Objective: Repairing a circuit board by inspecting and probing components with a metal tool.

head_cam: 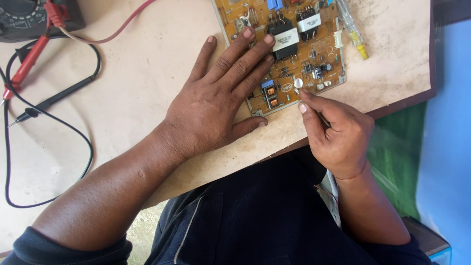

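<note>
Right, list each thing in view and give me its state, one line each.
circuit board: flat on the table, component side up.
left hand: open, palm down, fingers on the board.
right hand: pinched shut on a thin metal tool.
thin metal tool: tip at the board's near edge.
red probe: lying loose on the table.
black probe: lying loose, not held.
multimeter: top left corner, leads plugged in.
screwdriver: lying beside the board.

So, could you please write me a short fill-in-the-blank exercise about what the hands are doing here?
1. The left hand lies flat, fingers on the ____ circuit board.
2. The right hand pinches a thin ____ tool at the board's near edge.
3. The red probe and the ____ probe lie on the table.

Missing: orange; metal; black
</note>
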